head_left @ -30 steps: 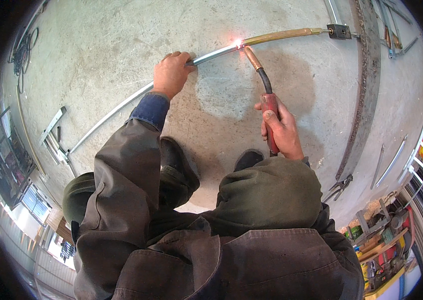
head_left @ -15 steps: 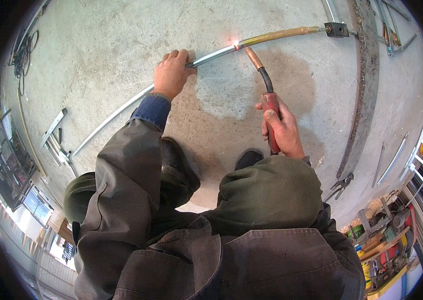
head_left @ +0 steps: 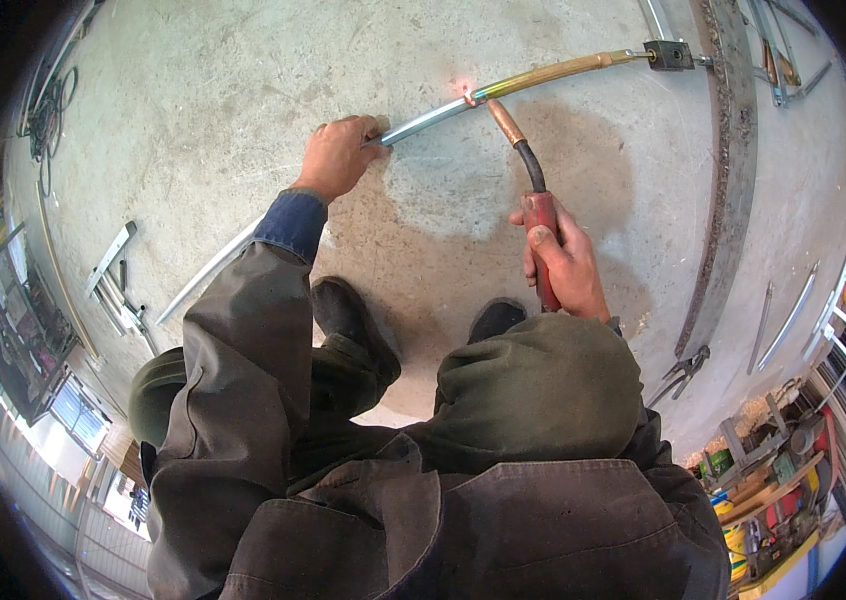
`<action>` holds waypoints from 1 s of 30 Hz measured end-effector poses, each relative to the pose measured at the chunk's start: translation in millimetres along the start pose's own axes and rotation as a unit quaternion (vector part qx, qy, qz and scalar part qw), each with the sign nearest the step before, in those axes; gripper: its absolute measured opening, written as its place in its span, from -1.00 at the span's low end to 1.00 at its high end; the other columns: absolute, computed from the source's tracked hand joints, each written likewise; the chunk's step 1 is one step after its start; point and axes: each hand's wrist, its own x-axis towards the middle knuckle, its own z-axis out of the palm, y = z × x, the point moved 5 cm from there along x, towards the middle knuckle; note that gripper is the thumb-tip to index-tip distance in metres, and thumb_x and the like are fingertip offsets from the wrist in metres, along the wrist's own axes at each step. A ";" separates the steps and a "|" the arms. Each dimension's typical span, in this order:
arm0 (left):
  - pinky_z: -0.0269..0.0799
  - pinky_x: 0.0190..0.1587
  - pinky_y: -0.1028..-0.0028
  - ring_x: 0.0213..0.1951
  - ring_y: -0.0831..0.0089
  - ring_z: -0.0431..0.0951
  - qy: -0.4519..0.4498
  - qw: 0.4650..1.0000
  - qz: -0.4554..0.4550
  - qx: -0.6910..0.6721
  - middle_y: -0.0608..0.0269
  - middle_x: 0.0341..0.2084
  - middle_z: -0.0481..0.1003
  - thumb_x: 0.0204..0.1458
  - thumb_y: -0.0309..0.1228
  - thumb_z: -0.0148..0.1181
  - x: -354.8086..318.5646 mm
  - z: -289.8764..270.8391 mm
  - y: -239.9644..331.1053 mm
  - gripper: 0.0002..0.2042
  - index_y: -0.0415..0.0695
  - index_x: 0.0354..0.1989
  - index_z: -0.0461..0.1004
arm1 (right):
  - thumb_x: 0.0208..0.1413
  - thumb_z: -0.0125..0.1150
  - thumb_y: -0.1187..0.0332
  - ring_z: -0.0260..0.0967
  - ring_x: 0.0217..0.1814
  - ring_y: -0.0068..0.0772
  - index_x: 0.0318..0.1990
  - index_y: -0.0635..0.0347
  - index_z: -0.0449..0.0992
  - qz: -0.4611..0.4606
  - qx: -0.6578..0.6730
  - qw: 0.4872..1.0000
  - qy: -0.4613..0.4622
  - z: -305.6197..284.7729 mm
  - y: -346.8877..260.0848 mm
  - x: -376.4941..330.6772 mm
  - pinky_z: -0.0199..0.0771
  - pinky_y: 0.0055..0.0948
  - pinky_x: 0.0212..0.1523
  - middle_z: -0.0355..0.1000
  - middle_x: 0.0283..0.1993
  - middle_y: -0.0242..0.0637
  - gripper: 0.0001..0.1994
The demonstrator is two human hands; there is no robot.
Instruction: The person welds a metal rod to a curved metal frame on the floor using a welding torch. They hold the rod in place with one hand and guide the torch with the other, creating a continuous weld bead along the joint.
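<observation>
I judged welding the step in hand: over the concrete floor (head_left: 193, 120), toward its far side, the silver tube (head_left: 425, 123) met the brass-coloured bar (head_left: 548, 76) at a glowing spot (head_left: 470, 98). The left hand (head_left: 336, 160) clasped the tube, the right hand (head_left: 568, 255) the welding torch (head_left: 540, 215); next, steadiness seemed called for.

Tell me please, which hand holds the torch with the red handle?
The right hand: it wraps around the red handle of the torch, while the left hand holds the silver rod.
</observation>
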 end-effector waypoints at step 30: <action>0.57 0.02 0.13 -0.01 0.03 0.59 0.074 0.995 0.015 0.068 0.06 -0.09 0.57 0.14 -0.32 0.34 -9.8 11.9 4.7 -0.74 -0.14 -0.04 0.55 | 0.34 0.19 0.14 0.31 -0.50 -0.66 0.21 0.27 0.45 -0.005 0.009 1.000 -0.002 3.3 3.6 2.7 0.36 -0.52 -0.49 0.35 -0.41 -0.47 -0.56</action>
